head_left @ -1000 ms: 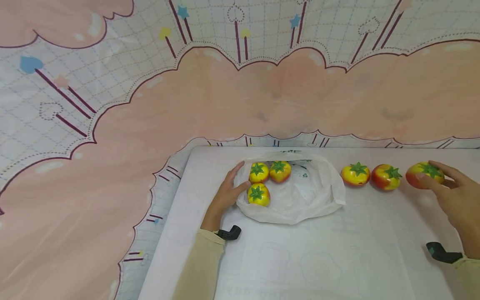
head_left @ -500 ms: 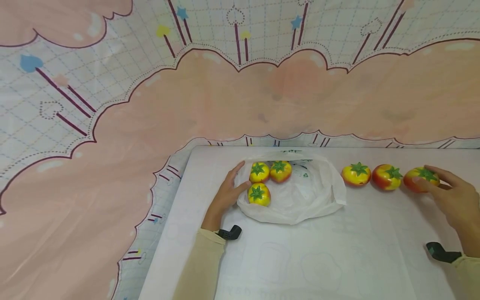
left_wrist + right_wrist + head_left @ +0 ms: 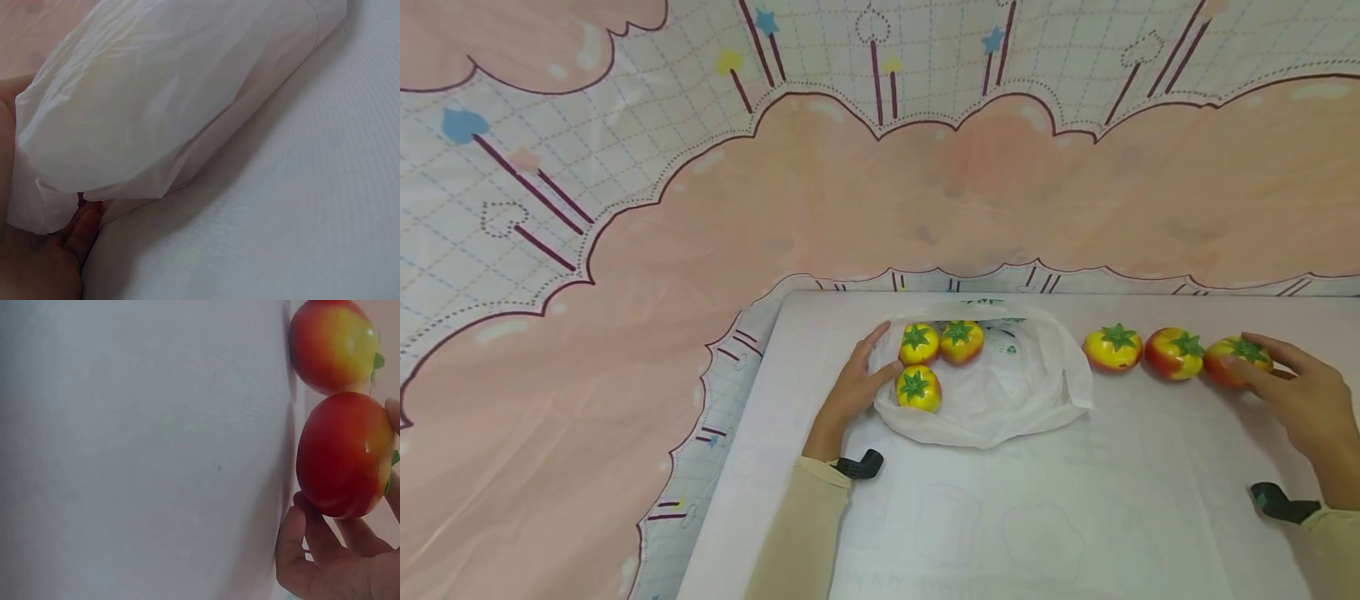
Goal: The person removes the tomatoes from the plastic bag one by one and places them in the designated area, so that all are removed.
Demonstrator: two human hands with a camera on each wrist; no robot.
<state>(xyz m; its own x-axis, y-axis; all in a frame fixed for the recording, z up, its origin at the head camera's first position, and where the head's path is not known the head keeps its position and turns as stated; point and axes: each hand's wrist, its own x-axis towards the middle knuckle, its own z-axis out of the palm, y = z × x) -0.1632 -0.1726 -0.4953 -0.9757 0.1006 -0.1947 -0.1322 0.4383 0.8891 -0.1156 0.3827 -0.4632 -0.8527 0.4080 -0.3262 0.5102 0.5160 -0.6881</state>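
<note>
A white plastic bag [image 3: 1037, 400] lies spread on the table with its mouth wide, three yellow-red tomatoes [image 3: 918, 388] with green star-shaped tops inside its left part. My left hand [image 3: 853, 387] holds the bag's left rim, thumb over the edge; in the left wrist view the fingers [image 3: 83, 236] show beneath the white plastic [image 3: 156, 112]. To the right, my right hand [image 3: 1303, 392] grips a tomato [image 3: 1221, 367] from its right side. That same tomato [image 3: 344, 456] shows its red side in the right wrist view, next to another tomato [image 3: 334, 347].
Between the bag and the gripped tomato, two tomatoes stand in a row, one yellow [image 3: 1112, 348] and one redder [image 3: 1174, 354]. A white cloth covers the table [image 3: 1075, 500]. Behind its far edge rises a pink patterned sheet [image 3: 880, 200].
My right hand has moved a little left with its tomato, bringing it up beside the redder one in the row. The left hand and the bag have stayed put.
</note>
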